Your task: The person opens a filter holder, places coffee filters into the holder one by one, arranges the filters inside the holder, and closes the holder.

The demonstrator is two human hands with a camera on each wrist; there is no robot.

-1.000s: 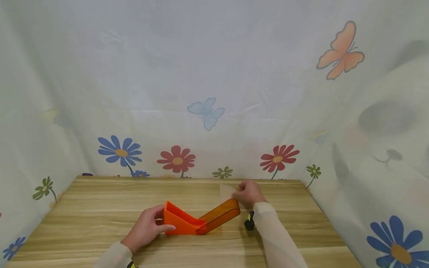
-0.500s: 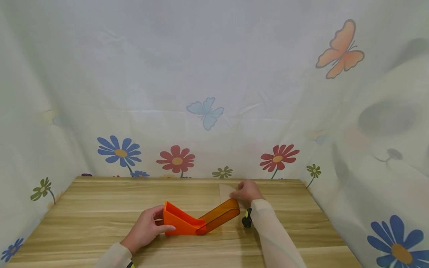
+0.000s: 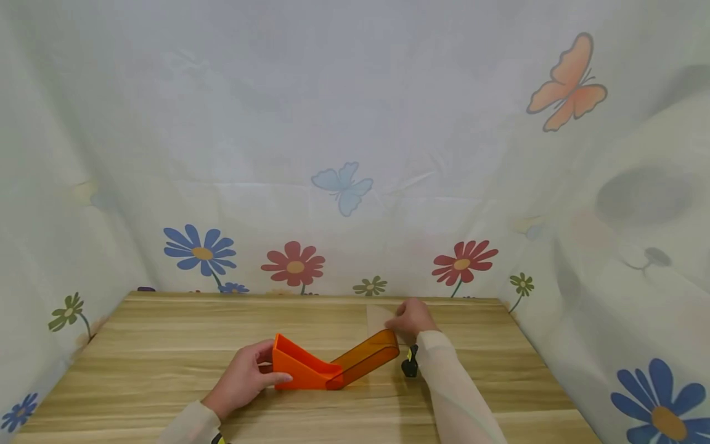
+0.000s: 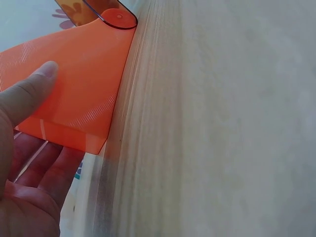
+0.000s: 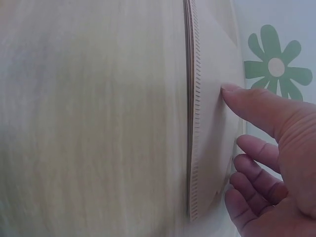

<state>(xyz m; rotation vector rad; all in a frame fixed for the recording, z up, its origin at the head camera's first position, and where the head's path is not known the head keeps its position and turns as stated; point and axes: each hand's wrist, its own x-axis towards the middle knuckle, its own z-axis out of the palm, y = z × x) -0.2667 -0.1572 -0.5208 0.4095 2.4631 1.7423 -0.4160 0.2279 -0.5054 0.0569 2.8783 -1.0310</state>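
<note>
In the head view an orange coffee filter holder (image 3: 299, 368) stands on the table with its amber see-through lid (image 3: 366, 357) swung out to the right. My left hand (image 3: 244, 377) grips the holder's left end, thumb on the near face and fingers around the far side. Behind the lid, a thin stack of tan paper coffee filters (image 5: 210, 123) with a crimped edge lies flat. My right hand (image 3: 416, 319) is over its right part. The right wrist view shows the thumb tip touching the top filter, the other fingers loosely bent near the paper's edge.
The wood-grain table (image 3: 310, 419) ends at a white curtain (image 3: 355, 111) printed with flowers and butterflies. Curtain folds also flank the table on the left and right. A black wrist strap piece (image 3: 410, 362) hangs under the right wrist.
</note>
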